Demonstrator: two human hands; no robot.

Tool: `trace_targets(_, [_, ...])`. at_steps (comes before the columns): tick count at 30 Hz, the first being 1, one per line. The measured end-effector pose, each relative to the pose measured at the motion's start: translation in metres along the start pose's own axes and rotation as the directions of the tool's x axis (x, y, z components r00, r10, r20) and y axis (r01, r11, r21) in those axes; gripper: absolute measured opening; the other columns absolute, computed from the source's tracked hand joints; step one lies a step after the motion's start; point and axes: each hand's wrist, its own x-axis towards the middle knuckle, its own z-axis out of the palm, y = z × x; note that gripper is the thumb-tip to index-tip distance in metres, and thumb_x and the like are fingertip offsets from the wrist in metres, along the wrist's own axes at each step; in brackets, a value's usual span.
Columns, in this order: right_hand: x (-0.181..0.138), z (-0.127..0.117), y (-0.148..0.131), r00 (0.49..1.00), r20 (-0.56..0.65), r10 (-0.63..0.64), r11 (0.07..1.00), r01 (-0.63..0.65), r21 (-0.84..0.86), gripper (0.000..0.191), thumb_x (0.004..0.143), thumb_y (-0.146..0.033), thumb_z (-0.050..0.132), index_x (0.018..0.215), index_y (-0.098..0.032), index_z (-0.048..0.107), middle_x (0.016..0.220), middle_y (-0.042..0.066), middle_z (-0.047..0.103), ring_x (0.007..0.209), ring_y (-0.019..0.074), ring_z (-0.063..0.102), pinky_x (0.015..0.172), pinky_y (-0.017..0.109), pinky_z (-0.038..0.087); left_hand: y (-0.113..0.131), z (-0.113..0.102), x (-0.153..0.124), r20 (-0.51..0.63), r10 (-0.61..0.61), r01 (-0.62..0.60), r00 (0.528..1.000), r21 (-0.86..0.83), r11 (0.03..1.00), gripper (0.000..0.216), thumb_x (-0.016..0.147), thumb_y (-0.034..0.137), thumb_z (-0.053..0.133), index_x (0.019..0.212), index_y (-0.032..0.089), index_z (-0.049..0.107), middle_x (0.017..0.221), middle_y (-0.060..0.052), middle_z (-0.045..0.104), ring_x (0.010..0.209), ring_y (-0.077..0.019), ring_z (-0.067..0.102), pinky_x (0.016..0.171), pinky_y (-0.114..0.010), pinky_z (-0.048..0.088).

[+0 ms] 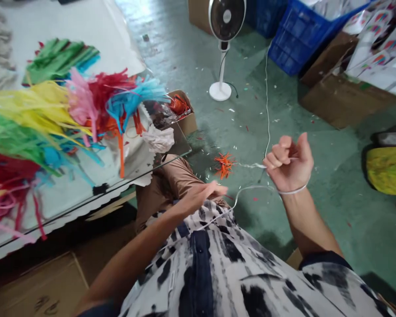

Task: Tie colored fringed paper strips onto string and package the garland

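My right hand [290,165] is closed in a loose fist around a white cord [251,166], with the thumb sticking up. The same kind of cord loops around my right wrist and runs back toward my waist; another length trails across the floor to the back. At the cord's left end is an orange tassel [224,165] of thin strips; whether it hangs or touches the floor I cannot tell. My left hand [207,196] is just below the tassel, apart from it, fingers stretched out and slightly blurred, with nothing visible in it.
On the left, a glass-topped table [141,169] bears bundles of coloured strips [42,105] and a crumpled white cloth [159,138]. A white fan [220,90] stands ahead. Blue crates [292,39] and a cardboard box [346,99] stand right. Scraps litter the green floor.
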Motion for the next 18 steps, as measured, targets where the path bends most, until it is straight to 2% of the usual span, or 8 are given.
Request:
trace_targets(3, [-0.043, 0.045, 0.014, 0.960, 0.258, 0.105, 0.953, -0.171, 0.251, 0.053, 0.106, -0.067, 0.043, 0.072, -0.028, 0.057, 0.051, -0.008, 0.017, 0.043, 0.0124, 0.012, 0.045, 0.031, 0.019, 0.000, 0.032, 0.064, 0.090, -0.151, 0.171, 0.984, -0.275, 0.946, 0.055, 0.104, 0.060, 0.056, 0.102, 0.009, 0.076, 0.099, -0.018, 0.079, 0.092, -0.0249, 0.074, 0.096, -0.038, 0.057])
trace_targets(6, [-0.080, 0.048, 0.065, 0.771, 0.577, 0.270, 0.897, -0.419, 0.139, 0.054, 0.088, -0.073, 0.068, 0.070, -0.023, 0.064, 0.049, -0.006, 0.039, 0.043, 0.0097, 0.030, 0.044, 0.028, 0.025, 0.011, 0.038, 0.088, 0.047, -0.152, 0.157, 0.987, -0.434, 0.887, 0.041, 0.109, 0.045, 0.050, 0.099, 0.009, 0.067, 0.081, -0.011, 0.072, 0.070, -0.0168, 0.070, 0.073, -0.028, 0.059])
trace_targets(8, [-0.092, 0.027, 0.108, 0.637, 0.526, 0.563, 0.794, -0.593, -0.133, 0.056, 0.068, -0.070, 0.086, 0.074, -0.018, 0.069, 0.051, -0.005, 0.046, 0.046, 0.0086, 0.036, 0.046, 0.026, 0.024, 0.022, 0.031, 0.072, -0.012, -0.076, 0.062, 0.997, -0.459, 0.886, 0.028, 0.111, 0.036, 0.049, 0.103, 0.014, 0.064, 0.070, 0.001, 0.060, 0.054, -0.0084, 0.058, 0.057, -0.017, 0.049])
trace_targets(10, [-0.097, -0.009, 0.146, 0.624, 0.409, 0.666, 0.730, -0.658, -0.184, 0.055, 0.073, -0.068, 0.083, 0.086, -0.016, 0.070, 0.050, -0.010, 0.036, 0.045, 0.0064, 0.026, 0.045, 0.024, 0.019, 0.035, 0.020, 0.035, -0.057, 0.029, -0.051, 0.998, -0.440, 0.897, 0.018, 0.108, 0.035, 0.056, 0.108, 0.018, 0.065, 0.061, 0.009, 0.043, 0.041, -0.0046, 0.034, 0.042, -0.014, 0.028])
trace_targets(12, [-0.100, -0.054, 0.171, 0.616, 0.280, 0.737, 0.673, -0.710, -0.208, 0.055, 0.077, -0.069, 0.079, 0.096, -0.018, 0.068, 0.050, -0.014, 0.026, 0.044, 0.0058, 0.017, 0.043, 0.022, 0.017, 0.049, 0.010, -0.012, -0.038, 0.251, -0.254, 0.967, -0.163, 0.954, 0.023, 0.105, 0.040, 0.064, 0.103, 0.018, 0.069, 0.058, 0.009, 0.035, 0.044, -0.0052, 0.029, 0.042, -0.016, 0.021])
trace_targets(14, [-0.105, -0.096, 0.187, 0.585, 0.144, 0.798, 0.602, -0.760, -0.246, 0.049, 0.083, -0.062, 0.080, 0.100, -0.019, 0.066, 0.053, -0.014, 0.031, 0.044, 0.0056, 0.023, 0.043, 0.020, 0.023, 0.065, 0.004, -0.055, 0.138, 0.271, -0.301, 0.953, 0.301, 0.905, 0.032, 0.107, 0.043, 0.059, 0.099, 0.016, 0.075, 0.065, 0.002, 0.051, 0.055, -0.0081, 0.046, 0.050, -0.019, 0.034])
trace_targets(16, [-0.107, -0.130, 0.198, 0.522, 0.022, 0.853, 0.503, -0.808, -0.307, 0.038, 0.095, -0.052, 0.074, 0.106, -0.017, 0.067, 0.069, -0.007, 0.055, 0.052, 0.0075, 0.046, 0.051, 0.021, 0.043, 0.081, -0.001, -0.081, 0.246, 0.343, -0.419, 0.906, 0.622, 0.662, 0.027, 0.109, 0.033, 0.055, 0.099, 0.018, 0.076, 0.073, -0.002, 0.065, 0.062, -0.0108, 0.057, 0.057, -0.022, 0.041])
trace_targets(18, [-0.101, -0.152, 0.209, 0.454, -0.086, 0.887, 0.394, -0.840, -0.372, 0.033, 0.102, -0.044, 0.069, 0.118, -0.016, 0.067, 0.101, 0.003, 0.070, 0.079, 0.0142, 0.067, 0.070, 0.030, 0.060, 0.095, -0.010, -0.083, 0.326, 0.465, -0.496, 0.823, 0.811, 0.311, 0.016, 0.106, 0.023, 0.058, 0.106, 0.020, 0.074, 0.076, -0.001, 0.069, 0.065, -0.0111, 0.063, 0.061, -0.023, 0.043])
